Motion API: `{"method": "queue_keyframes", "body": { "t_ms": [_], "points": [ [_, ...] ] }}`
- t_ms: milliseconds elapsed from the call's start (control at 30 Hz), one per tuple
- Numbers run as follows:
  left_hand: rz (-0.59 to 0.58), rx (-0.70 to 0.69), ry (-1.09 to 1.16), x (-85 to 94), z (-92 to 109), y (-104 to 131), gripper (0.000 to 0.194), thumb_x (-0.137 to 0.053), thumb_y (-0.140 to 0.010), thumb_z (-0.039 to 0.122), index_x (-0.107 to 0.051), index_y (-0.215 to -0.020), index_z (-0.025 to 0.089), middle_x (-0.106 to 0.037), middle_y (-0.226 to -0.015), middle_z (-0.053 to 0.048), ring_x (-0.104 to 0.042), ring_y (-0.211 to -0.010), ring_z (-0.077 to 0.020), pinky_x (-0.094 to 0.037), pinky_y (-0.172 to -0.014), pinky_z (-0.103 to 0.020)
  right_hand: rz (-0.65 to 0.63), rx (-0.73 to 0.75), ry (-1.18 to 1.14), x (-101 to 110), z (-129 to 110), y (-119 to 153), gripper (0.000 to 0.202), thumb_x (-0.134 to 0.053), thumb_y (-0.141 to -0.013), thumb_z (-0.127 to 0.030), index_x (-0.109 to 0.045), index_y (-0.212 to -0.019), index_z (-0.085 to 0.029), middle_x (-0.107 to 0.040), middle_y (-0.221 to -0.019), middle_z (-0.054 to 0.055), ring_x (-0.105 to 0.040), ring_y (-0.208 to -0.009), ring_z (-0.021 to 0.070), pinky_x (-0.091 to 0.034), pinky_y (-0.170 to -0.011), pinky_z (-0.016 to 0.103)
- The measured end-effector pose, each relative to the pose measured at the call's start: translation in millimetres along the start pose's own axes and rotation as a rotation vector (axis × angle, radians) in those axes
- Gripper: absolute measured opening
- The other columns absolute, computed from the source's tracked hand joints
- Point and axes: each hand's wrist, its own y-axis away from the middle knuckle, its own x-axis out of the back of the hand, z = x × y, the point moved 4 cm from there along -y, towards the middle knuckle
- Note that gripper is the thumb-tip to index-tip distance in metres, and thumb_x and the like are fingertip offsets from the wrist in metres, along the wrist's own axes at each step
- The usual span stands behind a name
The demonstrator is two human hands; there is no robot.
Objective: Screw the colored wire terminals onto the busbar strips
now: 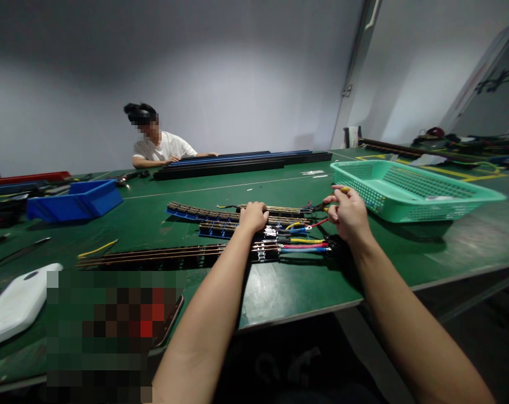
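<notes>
My left hand (254, 216) is closed over a dark strip with copper-coloured rods (285, 211), pressing it near the table. My right hand (347, 212) grips pliers with yellow-orange handles (326, 210); their jaws point left toward the strip's right end, and whether they touch it is too small to tell. Nearer me are a curved blue-based strip with rods (195, 212) and a shorter blue-based strip (216, 229). Closest to me, a long black strip with copper rods (153, 256) ends at the right in yellow, red and blue wires (307, 246).
A green mesh basket (406, 196) stands right of my right hand. At left are a blue bin (75, 201), a yellow wire (97, 249) and a white device (22, 300). Across the green table (288, 292), a person (164, 146) leans by long black and blue profiles (237, 163).
</notes>
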Motion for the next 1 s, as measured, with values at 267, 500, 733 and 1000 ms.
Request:
{"method": "queue_keyframes", "body": {
  "t_ms": [267,500,733,1000],
  "points": [
    [-0.014,0.006,-0.007,1.0,0.3,-0.1,0.028,-0.05,-0.097,0.035,-0.068,-0.116,0.026,-0.067,-0.128,-0.007,-0.054,-0.122,-0.0274,-0.045,-0.101,-0.044,-0.243,0.049,0.335,-18.5,16.6,7.4,0.019,-0.073,-0.067,-0.036,-0.065,-0.074,-0.021,-0.058,-0.054,-0.002,-0.043,-0.044,0.0107,-0.029,-0.044,0.023],
    [0.0,-0.003,-0.005,1.8,0.8,0.9,0.028,-0.05,-0.097,0.034,-0.068,-0.116,0.025,-0.068,-0.127,-0.007,-0.055,-0.121,-0.0275,-0.045,-0.1,-0.044,-0.345,0.054,0.405,-29.3,17.4,24.1,0.015,-0.078,-0.057,-0.015,-0.065,-0.06,-0.022,-0.057,-0.051,-0.004,-0.043,-0.05,0.0113,-0.028,-0.05,0.024],
    [0.002,-0.002,-0.004,1.9,0.6,1.4,0.028,-0.05,-0.097,0.034,-0.069,-0.115,0.025,-0.068,-0.127,-0.007,-0.054,-0.121,-0.0277,-0.045,-0.1,-0.044,-0.11,-0.101,0.114,-15.1,10.0,12.5,0.054,-0.051,-0.085,-0.074,-0.029,-0.071,-0.027,-0.027,-0.043,-0.014,-0.023,-0.031,0.0072,-0.025,-0.036,0.021],
    [0.009,0.008,-0.003,0.8,-0.7,0.6,0.027,-0.051,-0.097,0.034,-0.069,-0.115,0.025,-0.068,-0.127,-0.007,-0.054,-0.122,-0.0269,-0.045,-0.1,-0.043,-0.002,-0.069,-0.022,-20.4,8.1,53.7,0.045,-0.06,-0.084,-0.068,-0.043,-0.091,-0.027,-0.047,-0.056,-0.011,-0.03,-0.035,0.0062,-0.025,-0.035,0.017]
  ]
}}
